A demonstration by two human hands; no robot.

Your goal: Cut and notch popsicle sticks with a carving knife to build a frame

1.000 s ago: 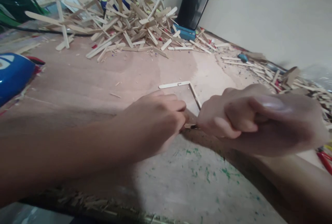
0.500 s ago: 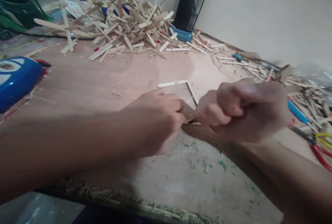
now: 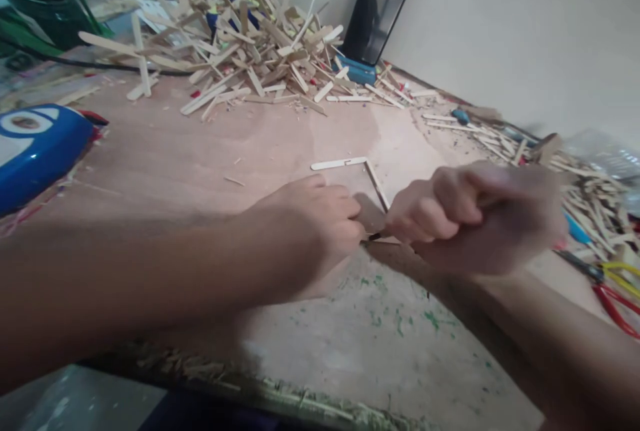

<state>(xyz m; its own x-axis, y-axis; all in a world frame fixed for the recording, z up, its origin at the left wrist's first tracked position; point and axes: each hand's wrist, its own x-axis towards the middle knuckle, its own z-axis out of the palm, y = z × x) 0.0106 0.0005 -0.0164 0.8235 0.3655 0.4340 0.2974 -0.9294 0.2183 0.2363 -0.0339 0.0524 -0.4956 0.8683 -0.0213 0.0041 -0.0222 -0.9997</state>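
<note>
My left hand (image 3: 325, 221) rests low over the board with its fingers curled down. A pale wooden craft stick (image 3: 393, 242) runs out from under its fingertips, mostly hidden. My right hand (image 3: 463, 218) is a fist, slightly blurred, around a thin tool with a dark tip (image 3: 374, 236); its handle is covered by the fingers. That tip lies at the stick, in the small gap between both hands. Just beyond, a flat craft stick (image 3: 333, 164) with a small notch meets a second stick (image 3: 377, 184) at an angle.
A large heap of craft sticks (image 3: 260, 44) lies at the back, beside a dark upright screen (image 3: 385, 4) in a blue stand (image 3: 356, 70). More sticks (image 3: 590, 198) and red-and-yellow-handled pliers (image 3: 617, 298) are on the right. A blue-and-white object (image 3: 45, 158) sits at left.
The whole view has shifted slightly, so things appear a little further right and lower. Both hands keep nearly the same pose beside each other, the right still a fist around the tool.
</note>
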